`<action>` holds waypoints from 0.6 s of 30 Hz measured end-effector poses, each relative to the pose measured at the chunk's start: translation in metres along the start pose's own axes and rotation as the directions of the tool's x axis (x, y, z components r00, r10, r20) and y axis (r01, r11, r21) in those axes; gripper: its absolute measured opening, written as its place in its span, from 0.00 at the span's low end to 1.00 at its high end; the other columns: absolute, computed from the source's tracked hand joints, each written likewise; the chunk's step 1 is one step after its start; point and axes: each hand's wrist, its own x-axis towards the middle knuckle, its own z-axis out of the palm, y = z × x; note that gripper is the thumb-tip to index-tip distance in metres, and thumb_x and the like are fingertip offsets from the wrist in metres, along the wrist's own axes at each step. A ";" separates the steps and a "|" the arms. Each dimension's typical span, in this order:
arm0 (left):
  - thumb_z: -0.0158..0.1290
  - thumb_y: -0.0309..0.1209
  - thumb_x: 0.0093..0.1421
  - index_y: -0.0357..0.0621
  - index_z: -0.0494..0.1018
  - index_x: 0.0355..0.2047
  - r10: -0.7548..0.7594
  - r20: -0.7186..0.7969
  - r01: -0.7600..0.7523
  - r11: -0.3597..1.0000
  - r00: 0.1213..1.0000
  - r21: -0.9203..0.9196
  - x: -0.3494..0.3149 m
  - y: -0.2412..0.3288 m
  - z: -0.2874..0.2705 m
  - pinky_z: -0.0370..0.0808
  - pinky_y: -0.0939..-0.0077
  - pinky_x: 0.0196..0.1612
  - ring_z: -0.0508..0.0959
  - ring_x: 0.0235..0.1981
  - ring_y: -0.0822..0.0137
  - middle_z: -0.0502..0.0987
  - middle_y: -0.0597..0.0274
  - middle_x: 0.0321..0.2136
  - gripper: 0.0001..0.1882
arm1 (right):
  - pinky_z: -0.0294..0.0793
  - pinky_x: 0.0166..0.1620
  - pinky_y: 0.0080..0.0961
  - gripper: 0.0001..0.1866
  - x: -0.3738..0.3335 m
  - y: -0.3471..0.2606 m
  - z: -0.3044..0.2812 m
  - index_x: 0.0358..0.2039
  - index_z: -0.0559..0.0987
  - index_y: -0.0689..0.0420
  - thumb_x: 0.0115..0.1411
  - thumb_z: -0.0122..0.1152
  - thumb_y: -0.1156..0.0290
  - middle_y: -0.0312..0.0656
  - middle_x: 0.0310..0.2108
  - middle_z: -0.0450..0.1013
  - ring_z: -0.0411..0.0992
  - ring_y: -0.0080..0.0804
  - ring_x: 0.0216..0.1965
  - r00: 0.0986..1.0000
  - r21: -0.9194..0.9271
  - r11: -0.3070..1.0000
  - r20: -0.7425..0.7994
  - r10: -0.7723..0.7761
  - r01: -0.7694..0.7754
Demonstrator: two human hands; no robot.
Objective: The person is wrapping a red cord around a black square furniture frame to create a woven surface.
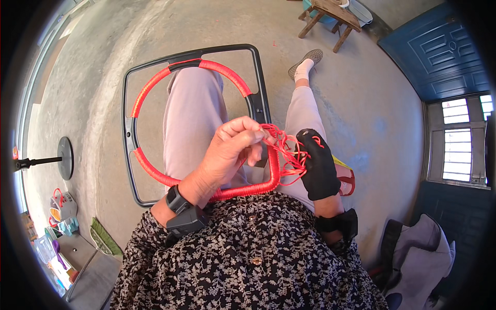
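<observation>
My left hand (235, 142), bare, pinches a red cord (283, 146) between thumb and fingers. The cord hangs in a loose, tangled bundle between both hands. My right hand (319, 168), in a black fingerless-looking glove, is closed around the other side of this bundle, with loops poking out by the thumb. Across my lap lies a black frame (125, 98), roughly square with a ring inside. Tightly wound red cord (227, 75) covers parts of the ring and the near right corner. My left forearm crosses over the frame's near side and hides some of it.
A wooden stool (336, 15) stands at the far right near blue doors (439, 51). To the left are a round black disc on a rod (65, 157), a green broom head (105, 237) and a white bag (63, 206). A grey padded seat (421, 253) stands at the lower right.
</observation>
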 end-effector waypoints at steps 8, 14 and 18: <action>0.52 0.33 0.52 0.36 0.70 0.27 -0.068 0.389 0.168 0.959 0.919 -0.228 -0.006 0.018 -0.011 0.66 0.79 0.16 0.69 0.14 0.71 0.74 0.52 0.19 0.10 | 0.72 0.41 0.29 0.19 -0.021 0.067 -0.009 0.44 0.73 0.64 0.49 0.51 0.85 0.48 0.41 0.71 0.72 0.40 0.40 0.937 0.161 0.940 -0.133 0.323 -0.301; 0.54 0.29 0.51 0.31 0.78 0.32 -0.139 0.609 0.036 0.983 0.781 0.179 -0.005 0.016 -0.014 0.65 0.83 0.22 0.68 0.15 0.75 0.78 0.49 0.31 0.12 | 0.67 0.31 0.18 0.11 -0.028 0.086 -0.025 0.38 0.76 0.60 0.57 0.58 0.68 0.38 0.33 0.72 0.67 0.22 0.30 0.704 0.717 0.606 -0.229 0.672 -0.346; 0.52 0.25 0.57 0.34 0.76 0.29 0.446 0.181 -0.421 0.530 0.876 0.736 -0.003 0.009 0.005 0.68 0.83 0.28 0.69 0.22 0.78 0.76 0.60 0.29 0.06 | 0.69 0.35 0.21 0.14 -0.031 0.100 -0.048 0.43 0.74 0.62 0.59 0.55 0.69 0.41 0.37 0.72 0.68 0.24 0.33 0.597 0.754 0.451 -0.098 0.796 -0.478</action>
